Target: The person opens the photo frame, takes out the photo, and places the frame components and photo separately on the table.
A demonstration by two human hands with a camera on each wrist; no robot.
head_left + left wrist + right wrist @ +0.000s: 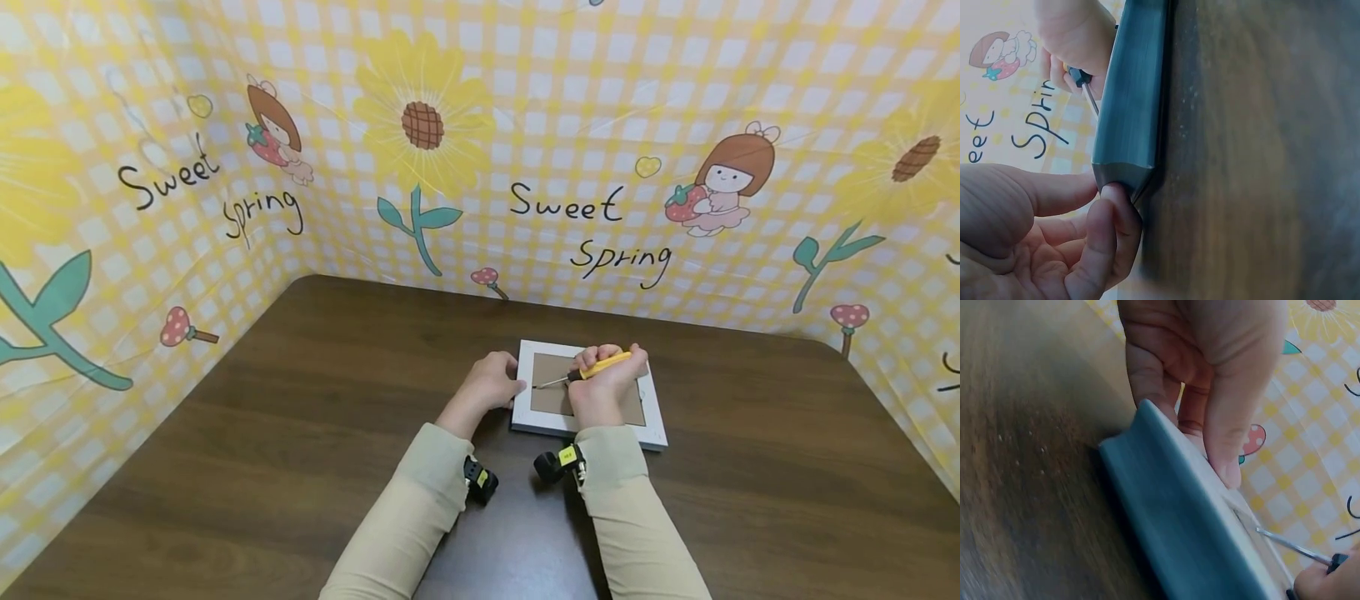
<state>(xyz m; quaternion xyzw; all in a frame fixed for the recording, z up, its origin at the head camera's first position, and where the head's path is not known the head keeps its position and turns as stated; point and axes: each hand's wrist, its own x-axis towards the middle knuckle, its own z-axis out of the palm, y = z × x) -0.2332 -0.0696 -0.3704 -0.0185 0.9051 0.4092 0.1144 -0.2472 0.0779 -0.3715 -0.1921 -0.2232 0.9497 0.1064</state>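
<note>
A picture frame [655, 419] lies face down on the table, its white back border around a brown backing board [551, 402]. My left hand [491, 382] grips the frame's left side, thumb on top and fingers against the outer edge. In the left wrist view the frame's side [1132, 94] looks dark blue-green. My right hand [609, 390] is wrapped around a screwdriver [606, 364] with a yellow and black handle. The metal shaft [1294, 545] points left, its tip at the border's inner left edge, close to my left thumb [1230, 469].
The dark wood-grain table [300, 433] extends around the frame. Behind and beside it hangs a yellow checked cloth [480, 167] with printed flowers and lettering. Black wrist cameras [480, 481] sit at both sleeve cuffs. Small pale specks lie on the tabletop near the frame.
</note>
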